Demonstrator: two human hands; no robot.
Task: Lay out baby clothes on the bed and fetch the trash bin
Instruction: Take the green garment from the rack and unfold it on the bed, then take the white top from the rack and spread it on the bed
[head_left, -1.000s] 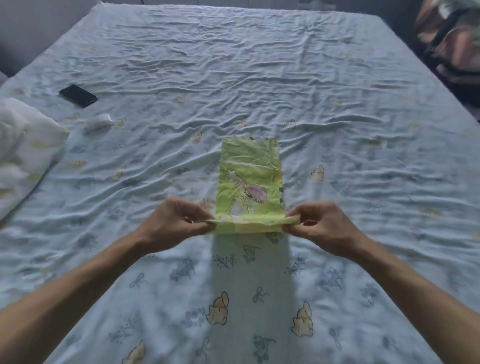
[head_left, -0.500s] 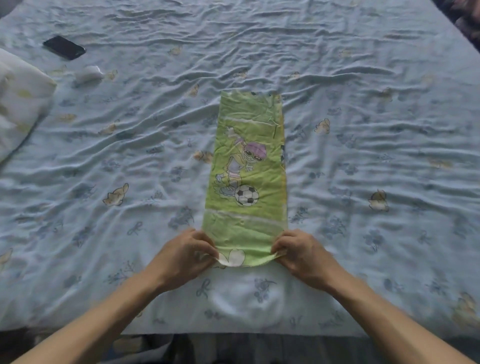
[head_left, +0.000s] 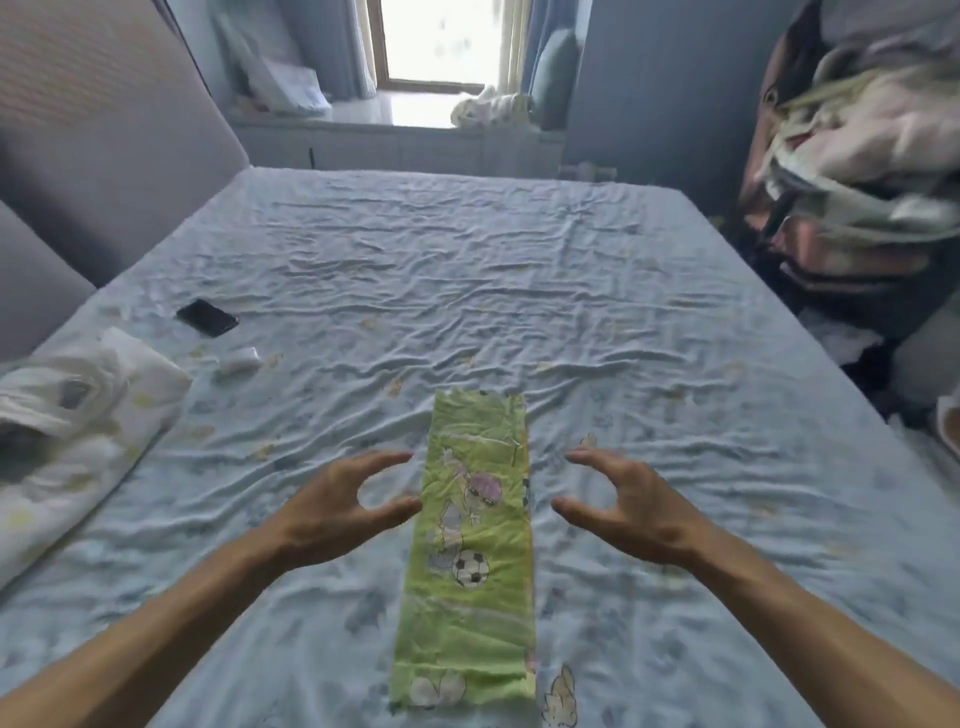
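A light green baby garment (head_left: 470, 551), folded into a long narrow strip with a cartoon figure and a football printed on it, lies flat on the pale blue patterned bed sheet (head_left: 467, 291), near the bed's front edge. My left hand (head_left: 343, 506) hovers just left of the strip, fingers spread and curled, holding nothing. My right hand (head_left: 623, 506) hovers just right of it in the same way, also holding nothing. Neither hand touches the garment. No trash bin is in view.
A black phone (head_left: 207, 317) and a small white object (head_left: 238, 359) lie on the sheet at the left. A white pillow or bundle (head_left: 67, 431) sits at the left edge. A pile of clothes (head_left: 862, 171) stands to the right of the bed. Grey headboard at left, window behind.
Both hands have let go of the garment's near edge and lifted apart to either side of it. The strip now lies fully stretched out. The view has tilted up to show the room.
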